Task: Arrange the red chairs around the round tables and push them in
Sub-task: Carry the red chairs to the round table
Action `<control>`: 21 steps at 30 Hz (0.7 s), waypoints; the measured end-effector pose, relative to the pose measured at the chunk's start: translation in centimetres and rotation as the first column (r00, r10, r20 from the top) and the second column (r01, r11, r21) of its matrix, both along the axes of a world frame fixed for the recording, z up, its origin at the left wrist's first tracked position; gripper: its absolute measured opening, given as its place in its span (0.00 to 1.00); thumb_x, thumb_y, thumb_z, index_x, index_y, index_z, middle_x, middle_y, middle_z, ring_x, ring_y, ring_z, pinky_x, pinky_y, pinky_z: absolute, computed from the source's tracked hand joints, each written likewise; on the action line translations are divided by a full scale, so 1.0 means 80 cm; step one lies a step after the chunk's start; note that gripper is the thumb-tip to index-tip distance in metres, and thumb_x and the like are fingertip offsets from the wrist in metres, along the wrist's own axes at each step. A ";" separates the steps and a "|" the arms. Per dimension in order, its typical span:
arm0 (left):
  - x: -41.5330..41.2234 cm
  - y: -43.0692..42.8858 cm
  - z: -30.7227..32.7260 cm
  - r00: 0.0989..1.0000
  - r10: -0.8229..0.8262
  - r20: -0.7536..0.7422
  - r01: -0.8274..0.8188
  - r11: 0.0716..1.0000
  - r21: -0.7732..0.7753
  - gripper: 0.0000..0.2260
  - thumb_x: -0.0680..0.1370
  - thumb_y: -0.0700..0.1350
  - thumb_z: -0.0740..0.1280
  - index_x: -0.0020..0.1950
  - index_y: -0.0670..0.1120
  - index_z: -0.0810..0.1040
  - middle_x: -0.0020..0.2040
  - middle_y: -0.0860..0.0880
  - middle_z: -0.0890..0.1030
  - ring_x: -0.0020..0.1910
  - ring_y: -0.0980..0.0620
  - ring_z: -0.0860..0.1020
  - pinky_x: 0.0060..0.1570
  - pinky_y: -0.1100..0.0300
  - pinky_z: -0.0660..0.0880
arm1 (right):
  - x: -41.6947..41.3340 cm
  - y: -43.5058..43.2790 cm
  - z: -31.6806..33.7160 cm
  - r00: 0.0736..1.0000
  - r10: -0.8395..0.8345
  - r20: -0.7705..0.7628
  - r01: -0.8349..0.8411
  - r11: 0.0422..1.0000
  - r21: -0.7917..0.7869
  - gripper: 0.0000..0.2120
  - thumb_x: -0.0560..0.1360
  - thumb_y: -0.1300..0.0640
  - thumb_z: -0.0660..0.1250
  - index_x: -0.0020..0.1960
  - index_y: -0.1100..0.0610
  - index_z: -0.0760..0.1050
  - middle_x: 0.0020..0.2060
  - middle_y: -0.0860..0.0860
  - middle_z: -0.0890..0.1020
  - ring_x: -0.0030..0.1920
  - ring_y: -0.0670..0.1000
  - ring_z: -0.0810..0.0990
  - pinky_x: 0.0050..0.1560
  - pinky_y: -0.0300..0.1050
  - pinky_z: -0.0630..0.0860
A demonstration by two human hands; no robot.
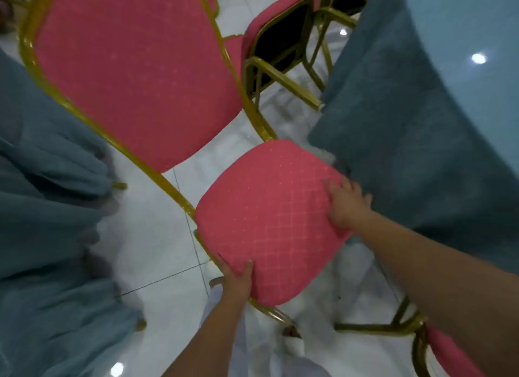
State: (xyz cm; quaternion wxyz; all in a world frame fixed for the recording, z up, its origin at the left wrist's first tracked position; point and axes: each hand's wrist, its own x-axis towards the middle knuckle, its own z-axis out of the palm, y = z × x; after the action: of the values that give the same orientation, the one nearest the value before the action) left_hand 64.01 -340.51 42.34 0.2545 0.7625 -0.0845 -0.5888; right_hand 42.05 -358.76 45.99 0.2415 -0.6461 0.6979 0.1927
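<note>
Directly below the head camera, a person held a red banquet chair (269, 216) by its padded seat, both bare forearms reaching in from the bottom edge of the view. The left hand (237, 281) gripped the near corner of the seat cushion, thumb on top of the fabric and fingers tucked beneath. The right hand (346, 202) lay over the cushion's opposite edge with fingers spread on the red cloth. Motion blur made it impossible to tell whether it clasped the edge or only pressed on it. The chair's tall red backrest (134, 76), rimmed by a gold metal frame (168, 185), rose away beyond the left hand's grip.

Just past the right hand hung the teal tablecloth (407, 157) of a round table, whose pale glossy top (477, 25) showed farther out on that side. A second teal drape (42, 222) hung well apart on the outer side of the left hand. Another red chair (280, 31) sat beyond the held seat, and part of a third (449, 351) showed beneath the right forearm. Glossy white floor tiles (157, 236) lay under everything.

The step in hand appeared to be bringing this chair to the table on the right-hand side. The next move likely called for turning the seat front toward that cloth, setting the chair square on the floor, then sliding it in without snagging the drape or striking the neighbouring chairs.
</note>
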 end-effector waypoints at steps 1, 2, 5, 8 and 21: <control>-0.007 0.012 0.013 0.995 -0.016 -0.101 0.018 1.000 0.020 0.37 0.80 0.51 0.66 0.79 0.61 0.43 0.73 0.49 0.65 0.67 0.41 0.72 0.65 0.44 0.72 | -0.007 0.028 0.019 0.994 -0.039 0.103 0.035 0.999 0.040 0.35 0.77 0.55 0.64 0.79 0.43 0.53 0.79 0.55 0.53 0.77 0.60 0.55 0.75 0.65 0.56; -0.013 0.023 0.031 0.981 -0.010 -0.194 0.014 1.000 0.020 0.32 0.81 0.46 0.65 0.79 0.60 0.51 0.68 0.49 0.71 0.63 0.43 0.74 0.62 0.45 0.74 | -0.015 0.056 0.041 0.969 -0.097 0.228 0.086 0.995 0.056 0.37 0.76 0.57 0.67 0.80 0.46 0.54 0.79 0.57 0.56 0.77 0.59 0.58 0.75 0.59 0.59; -0.040 0.026 0.098 0.899 0.027 -0.436 -0.045 0.999 -0.031 0.24 0.82 0.36 0.59 0.76 0.54 0.63 0.63 0.43 0.79 0.59 0.44 0.75 0.67 0.45 0.70 | -0.035 0.155 0.118 0.775 -0.319 0.546 0.316 0.943 0.103 0.34 0.74 0.65 0.70 0.77 0.57 0.63 0.73 0.60 0.67 0.73 0.59 0.66 0.73 0.43 0.61; -0.078 0.009 0.154 0.908 -0.084 -0.411 0.102 0.994 0.023 0.13 0.82 0.40 0.63 0.67 0.47 0.74 0.60 0.44 0.80 0.57 0.45 0.78 0.65 0.45 0.72 | -0.062 0.237 0.170 0.653 -0.447 0.611 0.455 0.877 0.154 0.32 0.74 0.65 0.70 0.76 0.57 0.65 0.72 0.56 0.69 0.72 0.56 0.67 0.73 0.47 0.63; 0.010 0.036 0.263 0.795 -0.583 0.168 0.587 0.809 0.030 0.11 0.77 0.44 0.70 0.59 0.48 0.81 0.65 0.46 0.77 0.54 0.52 0.75 0.56 0.57 0.71 | -0.027 0.181 0.307 0.603 -0.190 0.775 0.402 0.911 -0.089 0.31 0.75 0.41 0.67 0.75 0.47 0.64 0.68 0.48 0.72 0.69 0.50 0.70 0.70 0.58 0.68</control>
State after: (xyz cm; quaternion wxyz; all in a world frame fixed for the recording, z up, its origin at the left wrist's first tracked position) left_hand 64.85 -337.62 63.38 0.0611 0.7430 -0.3441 -0.5708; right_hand 39.91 -344.30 70.53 0.4517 -0.5665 0.6511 -0.2262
